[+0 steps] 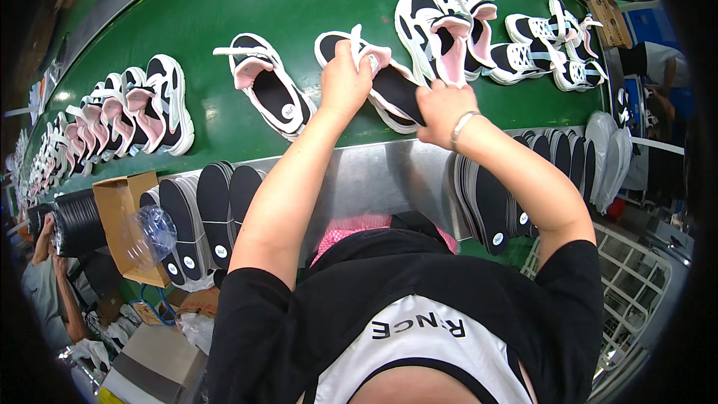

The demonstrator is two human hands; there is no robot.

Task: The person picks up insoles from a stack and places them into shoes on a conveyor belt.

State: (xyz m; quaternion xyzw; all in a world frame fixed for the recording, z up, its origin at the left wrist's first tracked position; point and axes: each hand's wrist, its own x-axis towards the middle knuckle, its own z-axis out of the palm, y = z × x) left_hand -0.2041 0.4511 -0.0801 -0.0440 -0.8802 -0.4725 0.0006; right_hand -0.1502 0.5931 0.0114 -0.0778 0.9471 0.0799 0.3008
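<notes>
On the green conveyor belt [299,0], a black-and-white sneaker with pink lining [389,90] lies at twelve o'clock from the person, its long axis running ten to four. The left hand [345,78] grips its tongue end; the right hand [441,108] closes on its heel end, probably pressing an insole inside. Both are equally near.

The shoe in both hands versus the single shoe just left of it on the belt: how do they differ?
The held shoe is gripped by the left hand at its tongue end and the right hand at the other; the lone shoe lies untouched on the green belt. The lone shoe's insole shows fully; the held one's is partly covered. Both are black, white and pink.
</notes>
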